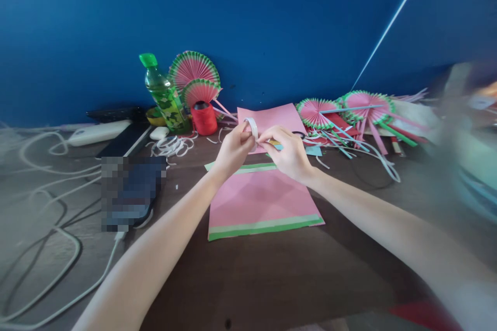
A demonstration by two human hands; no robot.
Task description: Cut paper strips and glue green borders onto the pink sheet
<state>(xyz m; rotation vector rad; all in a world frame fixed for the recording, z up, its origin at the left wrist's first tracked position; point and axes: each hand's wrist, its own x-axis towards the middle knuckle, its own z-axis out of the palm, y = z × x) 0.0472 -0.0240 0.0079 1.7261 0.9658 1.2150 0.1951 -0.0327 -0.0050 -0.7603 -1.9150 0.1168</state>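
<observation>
My left hand (233, 149) is closed around a small white roll of tape (252, 126), held up above the table. My right hand (285, 151) pinches at the roll's edge from the right, fingers pressed together. Both hands hover over a pink paper sheet (260, 201) with light and dark green stripes along its near and far edges. A second plain pink sheet (272, 115) lies just behind the hands.
Finished pink-and-green paper fans (194, 75) lean on the blue wall by a green bottle (165, 94) and a red thread spool (204, 118). More fans with sticks (349, 108) lie right. A phone (132, 191), white cables (46, 176) and paper strips (171, 146) sit left.
</observation>
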